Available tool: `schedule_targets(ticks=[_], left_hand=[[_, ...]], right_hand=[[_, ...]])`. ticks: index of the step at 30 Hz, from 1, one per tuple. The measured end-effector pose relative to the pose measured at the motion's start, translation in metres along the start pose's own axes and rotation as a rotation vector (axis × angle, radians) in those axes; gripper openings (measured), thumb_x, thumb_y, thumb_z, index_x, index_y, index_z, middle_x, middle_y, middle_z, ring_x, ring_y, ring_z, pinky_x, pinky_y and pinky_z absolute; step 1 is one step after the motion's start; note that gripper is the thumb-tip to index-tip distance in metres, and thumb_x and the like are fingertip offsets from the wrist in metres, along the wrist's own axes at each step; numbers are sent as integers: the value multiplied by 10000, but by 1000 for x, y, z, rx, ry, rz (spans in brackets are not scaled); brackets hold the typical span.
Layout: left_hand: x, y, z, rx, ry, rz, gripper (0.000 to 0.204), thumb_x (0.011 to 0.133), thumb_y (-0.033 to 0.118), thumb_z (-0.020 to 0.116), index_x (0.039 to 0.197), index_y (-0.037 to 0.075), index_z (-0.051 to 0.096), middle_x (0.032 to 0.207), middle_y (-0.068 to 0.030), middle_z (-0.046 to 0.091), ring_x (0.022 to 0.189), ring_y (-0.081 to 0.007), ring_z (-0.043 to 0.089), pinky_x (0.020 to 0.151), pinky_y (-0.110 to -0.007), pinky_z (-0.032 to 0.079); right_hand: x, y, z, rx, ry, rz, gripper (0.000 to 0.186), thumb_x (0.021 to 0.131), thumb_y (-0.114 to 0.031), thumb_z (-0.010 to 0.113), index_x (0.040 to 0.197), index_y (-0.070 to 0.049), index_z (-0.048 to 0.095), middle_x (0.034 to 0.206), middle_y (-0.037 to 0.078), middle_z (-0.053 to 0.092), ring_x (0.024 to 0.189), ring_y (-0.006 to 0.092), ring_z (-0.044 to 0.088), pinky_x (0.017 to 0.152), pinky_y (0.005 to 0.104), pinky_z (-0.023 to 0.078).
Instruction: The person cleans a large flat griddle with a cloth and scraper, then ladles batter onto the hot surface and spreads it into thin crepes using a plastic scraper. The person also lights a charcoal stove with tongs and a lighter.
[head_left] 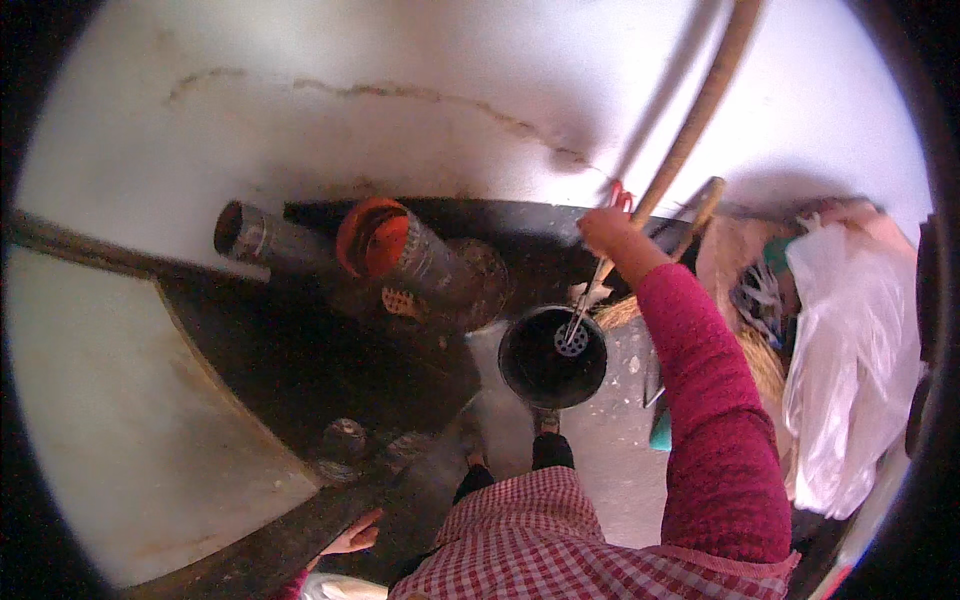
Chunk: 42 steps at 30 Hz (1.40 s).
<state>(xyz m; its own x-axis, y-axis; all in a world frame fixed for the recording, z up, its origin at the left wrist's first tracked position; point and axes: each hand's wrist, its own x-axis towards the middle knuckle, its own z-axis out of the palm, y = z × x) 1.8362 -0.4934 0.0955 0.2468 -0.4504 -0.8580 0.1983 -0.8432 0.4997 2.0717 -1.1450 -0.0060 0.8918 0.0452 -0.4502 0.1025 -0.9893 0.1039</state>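
My right hand [608, 232] is closed around the red handles of long metal tongs [580, 312]. The tongs slant down into a black bucket [512, 375] on the floor in front of my feet. At their lower tips is a round, grey honeycomb briquette [571, 341] with holes through it, inside the bucket. Whether the tips grip it or only touch it is hard to see. My left hand [352, 536] is low on the left, beside a dark ledge [265, 530], holding nothing visible, its fingers partly stretched out.
Left of the bucket lean a wide pipe with an orange-red inside [425, 262] and a narrower dark pipe [285, 238]. On the right are a long wooden pole [700, 105], straw bristles [620, 312] and a white plastic bag [850, 370]. A pale wall [350, 140] stands behind.
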Motion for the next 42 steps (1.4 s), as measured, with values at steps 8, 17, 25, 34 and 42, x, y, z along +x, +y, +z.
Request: schedule_targets(ticks=[8, 17, 25, 34, 42], left_hand=[[-13, -17, 55, -171, -24, -210, 433, 842, 184, 558, 1240, 87, 421, 1129, -113, 535, 1009, -257, 531, 906, -357, 416], [-24, -16, 68, -189, -21, -237, 375, 841, 196, 537, 1186, 78, 450, 1088, -116, 551, 981, -261, 542, 884, -367, 422], [-39, -34, 61, -95, 24, -139, 330, 840, 207, 519, 1138, 70, 477, 1052, -119, 566, 957, -264, 552, 864, -377, 428], [-62, -84, 54, 21, 69, -25, 291, 840, 220, 499, 1083, 61, 506, 1011, -123, 582, 930, -268, 563, 842, -388, 434], [-98, -131, 64, 89, 154, -8, 270, 839, 231, 481, 1035, 53, 533, 974, -126, 597, 905, -271, 572, 822, -398, 440]], right_hand=[[119, 70, 95, -603, -277, -120, 204, 773, -191, 548, 891, -87, 678, 959, 113, 647, 956, 265, 598, 815, 462, 435], [83, 32, 83, -680, -336, -381, 194, 733, -216, 580, 846, -96, 681, 856, 83, 654, 872, 252, 614, 743, 451, 465], [-86, -14, -15, -599, -430, -292, 286, 671, -314, 627, 859, -103, 668, 845, 78, 663, 840, 255, 628, 673, 428, 497], [-371, -53, 53, 524, 266, 192, 588, 514, -273, 816, 1006, -66, 569, 807, 92, 550, 776, 259, 566, 685, 372, 462], [-335, -138, 46, 399, 539, 269, 670, 476, -236, 821, 1034, -51, 499, 995, 127, 518, 975, 295, 488, 845, 388, 385]])
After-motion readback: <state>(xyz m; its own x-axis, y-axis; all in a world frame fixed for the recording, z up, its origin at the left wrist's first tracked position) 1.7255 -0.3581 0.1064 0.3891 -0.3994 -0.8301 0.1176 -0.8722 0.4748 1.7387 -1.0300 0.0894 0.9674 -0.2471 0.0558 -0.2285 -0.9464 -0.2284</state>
